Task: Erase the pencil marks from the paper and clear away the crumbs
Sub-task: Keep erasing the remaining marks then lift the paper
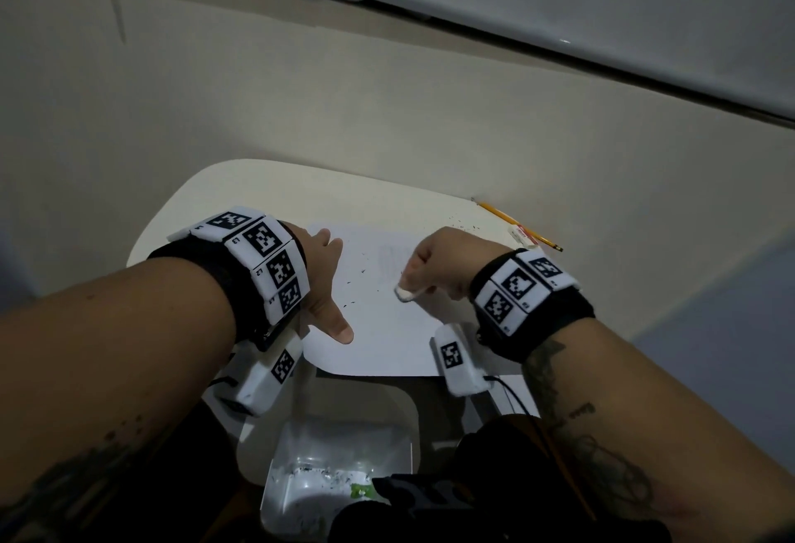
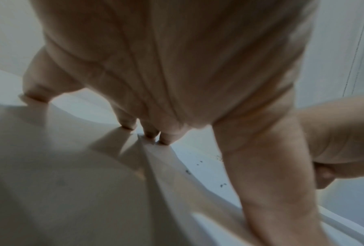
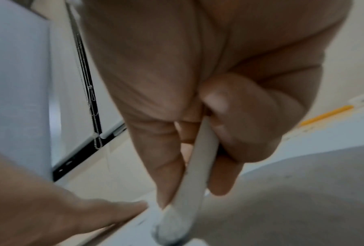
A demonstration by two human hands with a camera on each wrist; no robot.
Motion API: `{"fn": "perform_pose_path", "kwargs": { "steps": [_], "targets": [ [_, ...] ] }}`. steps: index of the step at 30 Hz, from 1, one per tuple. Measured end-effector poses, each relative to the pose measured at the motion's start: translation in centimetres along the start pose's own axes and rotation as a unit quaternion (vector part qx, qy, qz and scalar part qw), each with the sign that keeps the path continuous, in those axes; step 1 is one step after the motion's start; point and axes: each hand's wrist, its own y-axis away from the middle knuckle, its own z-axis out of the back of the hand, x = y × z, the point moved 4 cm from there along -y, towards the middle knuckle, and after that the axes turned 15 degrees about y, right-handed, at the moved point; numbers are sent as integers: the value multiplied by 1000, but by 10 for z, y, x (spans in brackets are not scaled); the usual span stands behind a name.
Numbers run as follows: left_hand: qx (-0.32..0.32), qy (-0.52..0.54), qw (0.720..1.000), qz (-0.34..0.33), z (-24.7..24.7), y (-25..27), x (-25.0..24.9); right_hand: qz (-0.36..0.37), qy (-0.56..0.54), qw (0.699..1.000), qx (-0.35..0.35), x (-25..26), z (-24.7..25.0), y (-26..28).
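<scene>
While L hand [image 1: 323,284] presses flat, fingers straight, on paper [image 1: 387,327] on desk [image 1: 266,189], R hand [image 1: 434,260] pinches white eraser [image 1: 403,293], prob. touching sheet; dark crumbs [image 1: 355,280] scattered betw. hands.

Both bare, tattooed forearms wear black wristbands [image 1: 241,284] ringed with white blocks [image 1: 512,288] printed with black square markers.

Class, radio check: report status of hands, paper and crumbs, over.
Left hand flat, pinning paper. Right hand grips white eraser, tip on sheet. Dark crumbs scattered, uncleared. Nothing in the way.
</scene>
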Motion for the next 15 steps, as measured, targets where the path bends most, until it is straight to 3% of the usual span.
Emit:
{"fn": "perform_pose_path", "kwargs": {
  "steps": [5, 10, 12, 15],
  "targets": [
    [-2, -11, 1000, 2, 1, 1, -3, -92, 138, 986, -19, -32, 17, -4],
    [-10, -4, 1000, -2, 0, -2, -1, 12, 37, 999, -21, 27, 12, -9],
    [-5, 2, 1000, 1, -1, -4, 1, 36, 53, 998, -6, 43, 4, -13],
    [-5, 3, 1000, -3, -1, -7, 1, -1, 99, 995, 12, 25, 4, -17]
  ]
}}
